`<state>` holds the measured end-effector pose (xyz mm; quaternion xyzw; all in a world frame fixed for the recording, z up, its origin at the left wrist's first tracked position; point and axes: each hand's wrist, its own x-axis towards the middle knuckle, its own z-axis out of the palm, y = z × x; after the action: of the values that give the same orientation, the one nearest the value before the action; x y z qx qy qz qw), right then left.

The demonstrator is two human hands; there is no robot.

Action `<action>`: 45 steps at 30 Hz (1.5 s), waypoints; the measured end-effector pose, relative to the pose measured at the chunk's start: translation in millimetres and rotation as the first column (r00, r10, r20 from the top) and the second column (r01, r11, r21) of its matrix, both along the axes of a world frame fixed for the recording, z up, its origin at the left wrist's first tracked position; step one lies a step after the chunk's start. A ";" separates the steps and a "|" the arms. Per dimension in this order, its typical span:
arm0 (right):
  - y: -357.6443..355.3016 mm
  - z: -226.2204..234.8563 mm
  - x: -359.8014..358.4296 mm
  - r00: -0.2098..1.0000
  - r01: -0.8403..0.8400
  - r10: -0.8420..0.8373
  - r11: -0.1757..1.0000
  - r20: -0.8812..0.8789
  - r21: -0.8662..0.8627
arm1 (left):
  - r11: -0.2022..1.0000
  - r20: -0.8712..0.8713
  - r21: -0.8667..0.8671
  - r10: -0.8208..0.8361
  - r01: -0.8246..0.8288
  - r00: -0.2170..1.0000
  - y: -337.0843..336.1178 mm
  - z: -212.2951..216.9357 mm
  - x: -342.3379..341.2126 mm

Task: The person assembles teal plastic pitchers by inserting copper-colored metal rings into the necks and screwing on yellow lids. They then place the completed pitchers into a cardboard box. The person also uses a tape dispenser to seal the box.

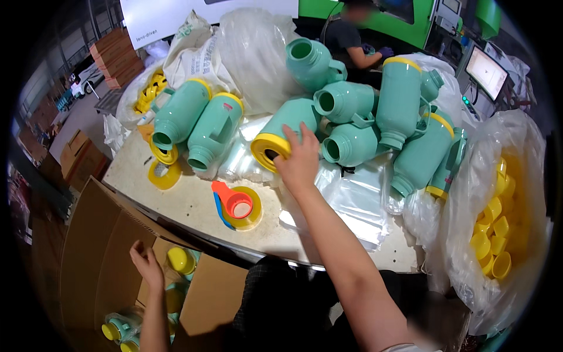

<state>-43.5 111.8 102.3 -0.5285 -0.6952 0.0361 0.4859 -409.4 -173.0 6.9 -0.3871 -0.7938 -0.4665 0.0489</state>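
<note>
My right hand (300, 161) grips the bottom end of a green thermos jug (291, 119) lying on the table. Its fingers lie over the side and the thumb is at the yellow base ring (268, 148), which has a dark hole in its middle. Off to the left, my left hand (146, 264) hangs above an open cardboard box (97, 246), holding nothing, its fingers loosely bent and apart. Yellow-capped green jugs (182, 260) are inside that box. Several uncapped green jugs (214, 132) lie on the table left and right of my right hand.
An orange tape dispenser (236, 202) rests on a tape roll near the table's front edge. Flat clear plastic bags (360, 205) lie beneath the jugs. At the right hangs a plastic sack of yellow cups (492, 234). Beyond the table, a co-worker (346, 41) sits by a green machine.
</note>
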 end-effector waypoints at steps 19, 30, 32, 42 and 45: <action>-417.0 -43.5 184.2 0.515 -0.845 0.127 0.239 -0.848 -0.478 | 0.340 0.697 0.679 -0.577 0.651 -0.426 -33.8 74.3 289.0; -589.7 83.0 444.4 0.457 0.816 -0.889 0.429 -0.023 -0.388 | 0.250 0.897 0.216 -0.432 0.944 -0.091 42.0 59.3 343.9; -624.4 90.5 491.3 0.337 0.863 -0.888 0.158 0.314 -0.479 | 0.303 0.888 0.244 -0.451 0.921 -0.087 45.1 60.4 340.6; -642.4 53.5 531.4 0.340 0.652 -0.920 0.379 -0.194 -0.656 | 0.092 0.751 0.316 -0.633 0.944 -0.190 43.3 84.4 338.9; -645.4 72.5 525.0 0.258 0.686 -0.917 0.396 -0.305 -0.611 | 0.033 0.728 0.386 -0.625 0.922 -0.282 46.8 74.1 328.8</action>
<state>481.6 -533.6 174.8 -0.8453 -0.1010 0.0703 0.5199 -80.5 -126.2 80.9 -0.5638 -0.2960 -0.3316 -0.6961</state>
